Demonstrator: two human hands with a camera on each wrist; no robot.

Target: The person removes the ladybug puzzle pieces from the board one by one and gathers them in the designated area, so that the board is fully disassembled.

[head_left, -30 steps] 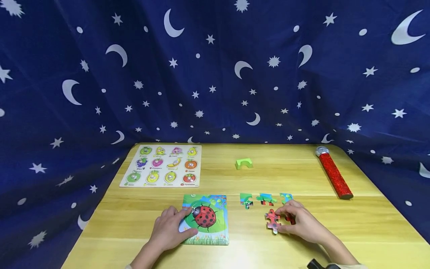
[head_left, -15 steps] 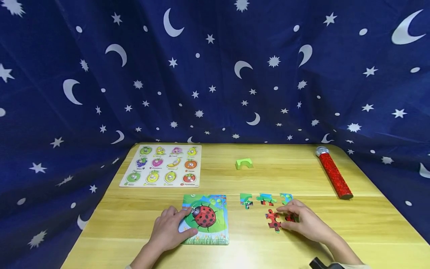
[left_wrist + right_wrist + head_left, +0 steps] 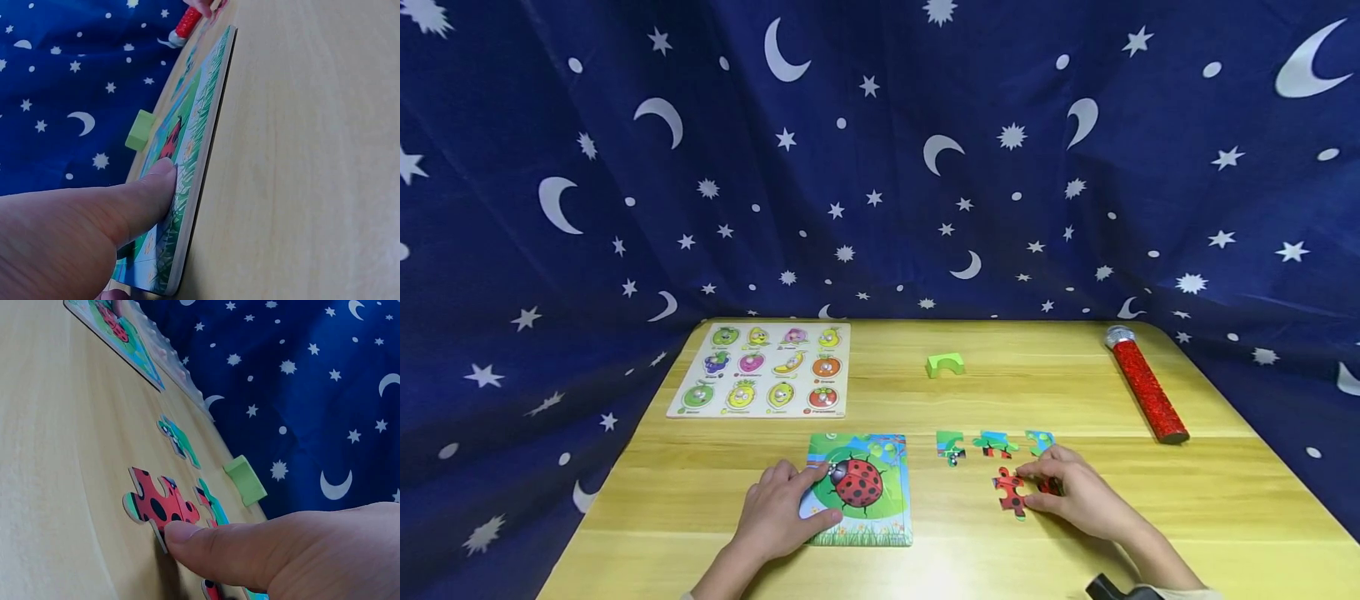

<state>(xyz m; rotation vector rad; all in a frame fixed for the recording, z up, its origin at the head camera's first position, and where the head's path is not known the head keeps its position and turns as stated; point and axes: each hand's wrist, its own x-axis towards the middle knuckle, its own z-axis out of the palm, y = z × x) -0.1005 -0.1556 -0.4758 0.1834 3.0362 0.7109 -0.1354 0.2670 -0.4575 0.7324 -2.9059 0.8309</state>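
In the head view, my left hand (image 3: 778, 508) rests on the left side of a square ladybug puzzle (image 3: 891, 500). Its thumb lies straight across the picture near the grassy edge in the left wrist view. My right hand (image 3: 1078, 496) pinches a red, black-spotted jigsaw piece (image 3: 1010, 492) between thumb and index finger. The thumb (image 3: 206, 540) covers one edge of that piece in the right wrist view; a green corner shows at its far end. Another red piece (image 3: 1049, 486) is partly hidden beneath the right hand.
Behind the right hand lie several more jigsaw pieces, among them a green one (image 3: 950, 447) and a blue-green one (image 3: 996, 443). A fruit peg board (image 3: 760, 371) stands back left. Further back are a light green arch block (image 3: 945, 365) and a red glitter microphone (image 3: 1146, 387).
The red jigsaw piece has turned slightly in my right fingers, its near end swinging right, with the glare gone from its face. My left hand has stayed on the ladybug puzzle.
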